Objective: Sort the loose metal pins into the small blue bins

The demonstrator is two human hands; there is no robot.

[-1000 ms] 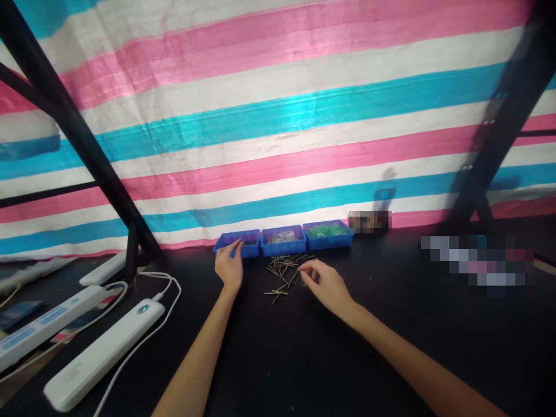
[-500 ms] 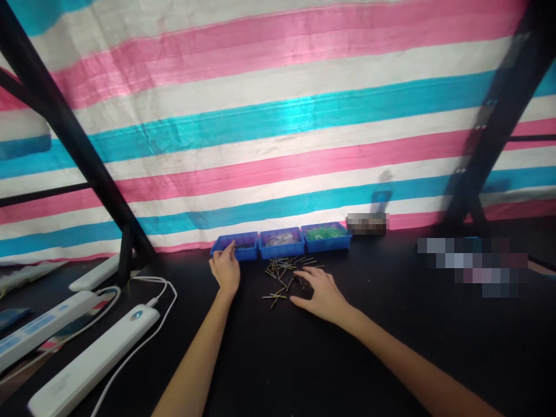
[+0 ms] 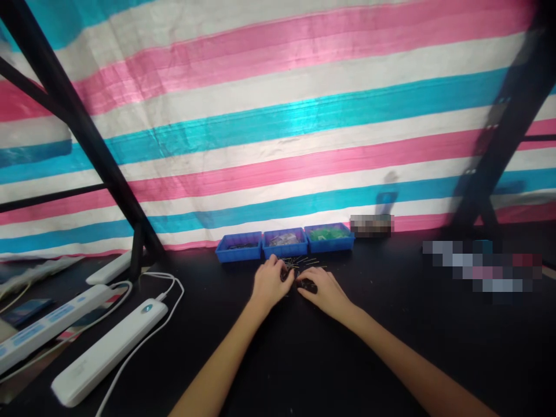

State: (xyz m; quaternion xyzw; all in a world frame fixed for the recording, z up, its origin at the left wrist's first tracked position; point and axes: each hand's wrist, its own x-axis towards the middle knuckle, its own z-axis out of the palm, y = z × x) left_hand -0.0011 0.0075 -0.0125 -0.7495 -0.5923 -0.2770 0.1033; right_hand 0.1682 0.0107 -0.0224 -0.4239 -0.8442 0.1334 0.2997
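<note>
My left hand (image 3: 271, 282) is bent over the left side of a loose pile of thin metallic sticks (image 3: 307, 262), some dark and some gold-toned. Its thumb stands apart from the curled fingers, and some sticks show in the gap. Facing it from the right, my right hand (image 3: 325, 289) arches over the same pile, index finger and thumb a little apart. Both sets of fingertips nearly meet, and part of the pile is hidden beneath them. Just behind stand a blue tray with dark pieces (image 3: 238, 255), a blue tray with clear pieces (image 3: 284, 251) and a blue tray with green pieces (image 3: 330, 245).
At the left lie a white power bank (image 3: 110, 350) with a white cable (image 3: 177, 289) and a white power strip (image 3: 54, 318). A black frame post (image 3: 95, 156) rises behind them. A striped sheet (image 3: 260, 133) hangs at the back of the black table (image 3: 391, 336).
My left hand has moved from the left blue tray rightward and nearer, onto the sticks. My right hand stays at the pile, its thumb and index finger closer together. The view has shifted slightly.
</note>
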